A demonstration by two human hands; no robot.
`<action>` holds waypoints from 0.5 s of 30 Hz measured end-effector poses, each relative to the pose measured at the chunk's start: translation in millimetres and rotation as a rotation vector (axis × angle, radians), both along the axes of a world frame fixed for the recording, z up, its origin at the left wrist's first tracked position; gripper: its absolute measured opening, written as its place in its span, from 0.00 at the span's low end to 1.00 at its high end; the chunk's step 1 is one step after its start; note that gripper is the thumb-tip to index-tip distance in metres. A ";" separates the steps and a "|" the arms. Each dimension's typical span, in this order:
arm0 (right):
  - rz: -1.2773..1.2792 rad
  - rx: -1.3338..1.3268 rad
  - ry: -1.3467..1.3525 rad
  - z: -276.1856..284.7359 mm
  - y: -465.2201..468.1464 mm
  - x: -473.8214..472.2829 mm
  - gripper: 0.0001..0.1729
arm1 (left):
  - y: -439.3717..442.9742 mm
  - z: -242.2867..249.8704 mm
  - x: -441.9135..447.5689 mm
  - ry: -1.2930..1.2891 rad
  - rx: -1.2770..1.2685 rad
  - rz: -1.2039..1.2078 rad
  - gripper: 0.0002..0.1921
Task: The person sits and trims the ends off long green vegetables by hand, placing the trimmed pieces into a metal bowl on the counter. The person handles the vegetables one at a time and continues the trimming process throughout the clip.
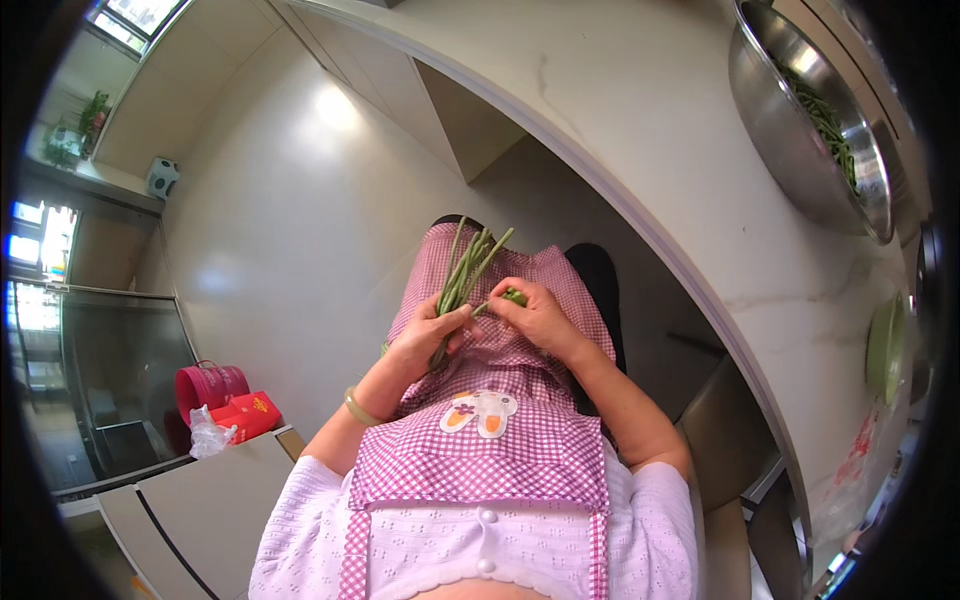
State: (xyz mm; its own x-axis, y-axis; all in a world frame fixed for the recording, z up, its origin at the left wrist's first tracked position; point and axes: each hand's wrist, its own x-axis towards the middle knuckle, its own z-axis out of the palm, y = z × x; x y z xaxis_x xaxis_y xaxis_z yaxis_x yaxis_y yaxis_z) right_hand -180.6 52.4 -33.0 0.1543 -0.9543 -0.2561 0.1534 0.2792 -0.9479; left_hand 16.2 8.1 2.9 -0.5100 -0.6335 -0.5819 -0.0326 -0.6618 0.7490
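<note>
A bunch of long green beans is gripped in my left hand, its upper ends fanning out above the fingers and its lower ends hanging below the palm. Close beside it, my right hand is curled around short green bean pieces. A thin bean stretches between the fingertips of both hands. Beneath them lies the pink-and-white checked apron over my lap, with a rabbit patch at its middle.
On the pale marble-look counter at the right, a large steel bowl contains green beans. Farther down it are a green bowl and a clear plastic bag. A red box and a pink container stand at the left.
</note>
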 end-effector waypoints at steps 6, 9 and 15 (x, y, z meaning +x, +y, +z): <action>-0.362 -0.541 0.728 139.9 21.7 -53.8 0.07 | -4.9 5.8 -0.1 -0.081 -0.086 -0.052 0.07; -0.770 -0.978 0.952 207.5 25.2 -108.4 0.08 | -0.5 -2.2 -2.0 -0.089 -0.104 -0.070 0.07; -1.005 -0.774 2.058 313.8 26.6 -284.3 0.11 | 2.6 2.7 -6.9 0.005 -0.097 -0.184 0.06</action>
State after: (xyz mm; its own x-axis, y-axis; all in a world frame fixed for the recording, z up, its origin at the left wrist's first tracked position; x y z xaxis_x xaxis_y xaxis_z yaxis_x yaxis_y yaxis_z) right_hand -464.9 79.0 280.8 -0.0998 -0.5063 0.8566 -0.8987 0.4153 0.1408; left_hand 9.3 10.7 5.6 -0.6248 -0.5825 -0.5200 -0.1426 -0.5696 0.8094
